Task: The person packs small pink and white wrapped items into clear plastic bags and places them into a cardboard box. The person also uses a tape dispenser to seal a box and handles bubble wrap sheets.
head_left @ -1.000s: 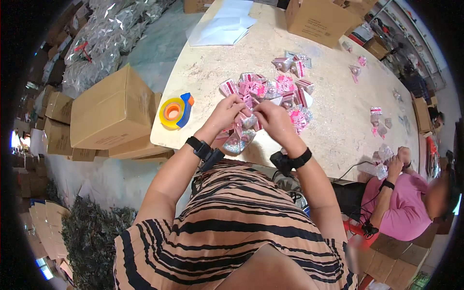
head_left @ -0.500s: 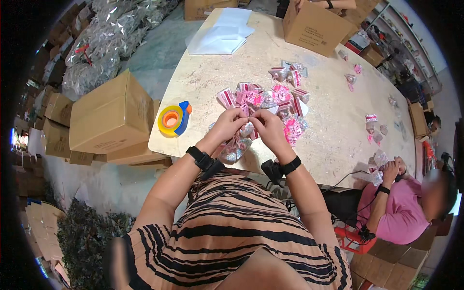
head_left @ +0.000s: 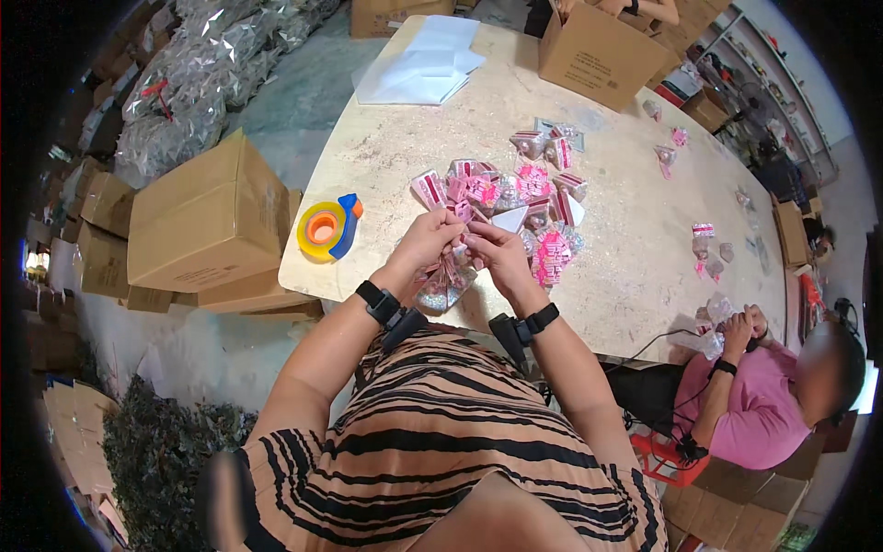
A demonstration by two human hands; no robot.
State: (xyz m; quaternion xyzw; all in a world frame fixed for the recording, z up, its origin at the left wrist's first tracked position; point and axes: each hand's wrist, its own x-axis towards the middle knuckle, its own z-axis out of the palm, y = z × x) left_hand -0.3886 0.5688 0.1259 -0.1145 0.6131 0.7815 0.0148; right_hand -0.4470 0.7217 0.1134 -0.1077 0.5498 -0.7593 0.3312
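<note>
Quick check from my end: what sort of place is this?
Probably a packing workshop or small warehouse: small bags with pink labels lie on a large worktable, a tape dispenser sits near its edge, and cardboard boxes are stacked beside it.

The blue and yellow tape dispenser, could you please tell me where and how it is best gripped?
I would grip its blue frame, probably coming from above and the right with the left hand. The tape dispenser lies round side up near the left edge of the table, and the frame runs along the side nearest that hand; its long, narrow shape suits a pinch.
</note>
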